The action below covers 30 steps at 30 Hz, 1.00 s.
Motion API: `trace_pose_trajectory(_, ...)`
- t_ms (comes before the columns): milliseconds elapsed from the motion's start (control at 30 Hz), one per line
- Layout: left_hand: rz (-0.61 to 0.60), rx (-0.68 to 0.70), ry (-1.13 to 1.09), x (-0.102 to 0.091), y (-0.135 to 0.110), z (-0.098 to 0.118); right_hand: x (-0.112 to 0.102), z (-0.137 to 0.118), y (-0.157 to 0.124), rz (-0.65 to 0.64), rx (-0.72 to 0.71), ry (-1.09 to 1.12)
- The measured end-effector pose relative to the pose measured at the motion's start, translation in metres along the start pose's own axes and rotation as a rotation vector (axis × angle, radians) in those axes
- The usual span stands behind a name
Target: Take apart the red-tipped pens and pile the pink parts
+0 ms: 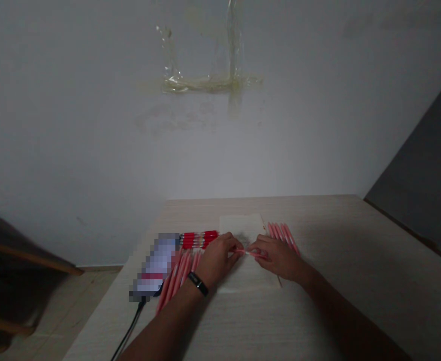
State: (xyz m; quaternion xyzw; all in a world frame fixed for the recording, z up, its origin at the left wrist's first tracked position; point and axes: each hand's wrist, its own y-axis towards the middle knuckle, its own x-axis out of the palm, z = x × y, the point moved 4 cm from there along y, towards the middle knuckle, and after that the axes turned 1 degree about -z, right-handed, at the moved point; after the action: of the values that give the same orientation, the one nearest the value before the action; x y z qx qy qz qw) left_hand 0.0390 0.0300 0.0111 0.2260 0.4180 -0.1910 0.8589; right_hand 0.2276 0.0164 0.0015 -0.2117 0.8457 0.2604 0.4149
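Observation:
Both hands meet over a sheet of paper [241,281], closed on one slim pink pen [247,252] that lies roughly level between them. My left hand [219,258], with a black band on its wrist, pinches the pen's left end. Its right part is gripped by my right hand [278,254], whose fingers cover much of it. Several pink pens [276,230] lie side by side beyond my right hand. More pink pens [179,276] are in a row left of my left forearm, partly hidden by it. Several red pens [198,239] lie sideways behind my left hand.
A phone [156,265] with a blurred-out screen rests at the table's left, its black cable [130,326] running off the near side. The pale wooden table [318,321] meets a wall [280,150] marked with old tape [201,85]. Dark wooden furniture [25,255] stands at left.

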Motion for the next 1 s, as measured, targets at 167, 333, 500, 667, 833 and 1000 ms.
trace_pose_trajectory(167,0.034,-0.015,0.037,0.0,0.001,-0.005,0.0,0.003,-0.001,-0.002,0.032,-0.042)
trace_pose_trajectory(333,0.056,-0.121,0.055,-0.001,0.001,-0.012,-0.002,0.008,-0.001,0.024,0.094,-0.105)
trace_pose_trajectory(500,0.064,-0.2,0.029,-0.001,0.0,-0.015,-0.003,0.012,-0.004,0.096,0.15,-0.2)
trace_pose_trajectory(667,0.084,-0.199,-0.066,0.002,0.001,-0.02,-0.003,0.014,-0.004,0.149,0.181,-0.23)
trace_pose_trajectory(833,0.153,-0.16,-0.122,-0.001,0.002,-0.017,-0.003,0.011,-0.003,0.136,0.161,-0.201)
trace_pose_trajectory(1000,0.188,-0.122,-0.146,-0.006,0.001,-0.012,-0.002,0.01,-0.002,0.129,0.147,-0.185)
